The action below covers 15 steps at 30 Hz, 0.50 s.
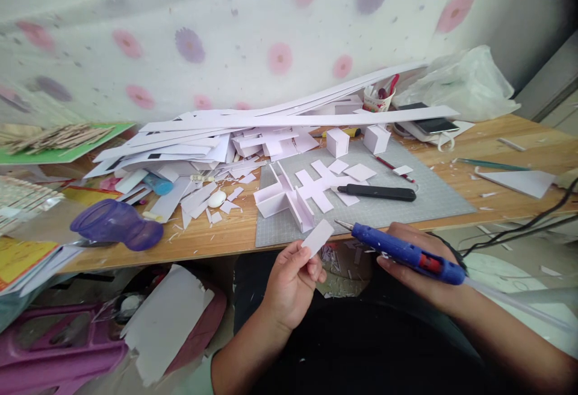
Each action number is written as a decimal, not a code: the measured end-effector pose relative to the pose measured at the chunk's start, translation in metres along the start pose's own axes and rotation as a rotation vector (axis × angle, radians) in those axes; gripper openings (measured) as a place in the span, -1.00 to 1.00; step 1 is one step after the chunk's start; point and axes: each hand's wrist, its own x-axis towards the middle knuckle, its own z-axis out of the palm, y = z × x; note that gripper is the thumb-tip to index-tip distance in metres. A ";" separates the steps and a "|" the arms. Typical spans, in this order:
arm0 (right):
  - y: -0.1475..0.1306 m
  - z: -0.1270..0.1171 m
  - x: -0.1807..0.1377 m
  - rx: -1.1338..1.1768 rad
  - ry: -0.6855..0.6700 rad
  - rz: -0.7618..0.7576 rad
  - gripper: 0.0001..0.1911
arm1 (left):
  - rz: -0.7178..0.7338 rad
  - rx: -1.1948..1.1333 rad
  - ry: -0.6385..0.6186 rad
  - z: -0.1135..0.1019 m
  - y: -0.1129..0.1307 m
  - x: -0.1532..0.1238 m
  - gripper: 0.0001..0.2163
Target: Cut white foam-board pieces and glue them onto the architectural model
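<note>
A black shirt (361,347) sits nearest my camera, at 6 o'clock in the head view. Just above it, toward 6 o'clock, I see the left hand (289,286) pinching a white strip (318,238) between thumb and fingers, the other fingers curled in. At 4 o'clock the right hand (419,240) is wrapped around a blue glue gun (392,245), its nozzle aimed toward 10 o'clock, near the strip's upper end; I cannot tell whether they touch. Close to my dial's centre, on the grey mat (438,202), stands a white cross-shaped build (284,193), beside a flat cutout (312,185). A black knife (382,192) lies at 3 o'clock, two white boxes (338,143) stand around 1 to 2 o'clock, and a purple cup (120,223) lies tipped toward 9 o'clock.
</note>
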 end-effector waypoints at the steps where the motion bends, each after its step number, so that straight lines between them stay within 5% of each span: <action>1: -0.001 0.000 0.000 0.023 -0.004 0.016 -0.79 | -0.002 0.003 -0.001 0.000 0.000 0.000 -0.76; 15: -0.006 0.004 -0.001 0.094 0.010 0.009 -0.82 | -0.030 0.011 -0.032 0.004 0.000 -0.002 -0.74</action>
